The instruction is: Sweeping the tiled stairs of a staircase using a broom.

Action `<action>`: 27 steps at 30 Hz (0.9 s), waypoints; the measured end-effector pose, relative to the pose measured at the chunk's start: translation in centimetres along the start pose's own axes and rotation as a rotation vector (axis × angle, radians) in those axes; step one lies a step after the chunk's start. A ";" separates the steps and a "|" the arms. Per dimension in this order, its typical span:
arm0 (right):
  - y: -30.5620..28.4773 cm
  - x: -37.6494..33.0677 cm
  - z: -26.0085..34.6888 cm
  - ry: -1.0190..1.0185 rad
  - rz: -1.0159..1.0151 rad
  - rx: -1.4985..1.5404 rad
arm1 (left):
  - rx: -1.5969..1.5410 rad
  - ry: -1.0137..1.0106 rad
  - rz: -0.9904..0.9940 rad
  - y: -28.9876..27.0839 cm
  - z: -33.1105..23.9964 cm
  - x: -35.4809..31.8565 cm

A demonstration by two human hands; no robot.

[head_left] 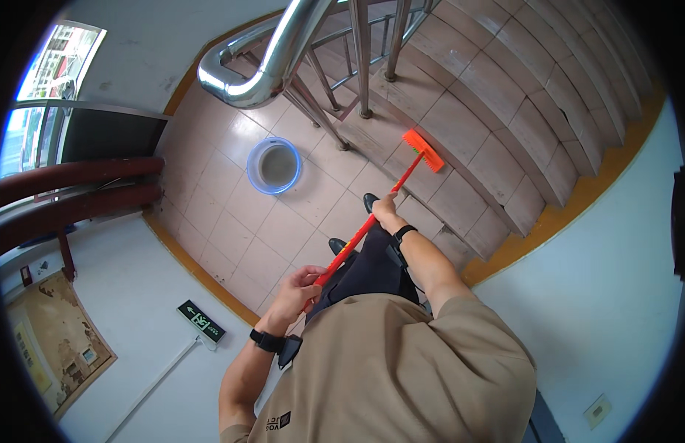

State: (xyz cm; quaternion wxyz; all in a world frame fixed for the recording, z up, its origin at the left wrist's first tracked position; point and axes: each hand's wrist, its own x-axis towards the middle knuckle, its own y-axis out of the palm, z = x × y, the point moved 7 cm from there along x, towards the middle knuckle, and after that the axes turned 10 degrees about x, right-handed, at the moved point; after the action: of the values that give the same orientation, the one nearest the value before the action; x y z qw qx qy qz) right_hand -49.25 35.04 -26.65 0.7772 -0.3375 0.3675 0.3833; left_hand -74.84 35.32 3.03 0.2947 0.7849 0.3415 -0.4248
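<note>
A long-handled scrub brush with an orange head (424, 151) and a red pole crosses in front of me, its bristles against a tiled stair step. Around the upper part of the pole, close to my body, the fingers of my left hand (292, 295) are curled. My right hand (387, 211) grips the pole farther down, nearer the brush head. Both wrists wear black bands. To the left of the brush, a clear blue-rimmed bucket (274, 166) with murky grey water stands on the tiled landing.
Tiled stairs (497, 96) climb to the upper right. A shiny metal handrail (265, 77) with posts juts in at the top. Dark red pipes (84, 192) run along the left wall by a window. A green exit sign (201, 323) hangs on the lower-left wall.
</note>
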 end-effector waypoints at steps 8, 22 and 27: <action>3.6 -5.8 0.2 0.225 0.234 0.087 | -0.019 0.055 -0.110 1.6 -4.3 -8.8; 1.9 1.8 6.3 0.138 0.175 0.008 | -0.196 0.173 -0.266 2.0 -5.1 -2.8; 5.4 -1.5 3.4 0.228 0.297 0.042 | -0.239 0.156 -0.279 2.2 -5.3 -8.2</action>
State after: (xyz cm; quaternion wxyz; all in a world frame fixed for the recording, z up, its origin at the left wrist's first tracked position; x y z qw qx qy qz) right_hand -53.43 39.86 -25.00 0.6723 -0.3045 0.5070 0.4452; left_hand -73.94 35.63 13.01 0.2966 0.7198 0.5169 -0.3560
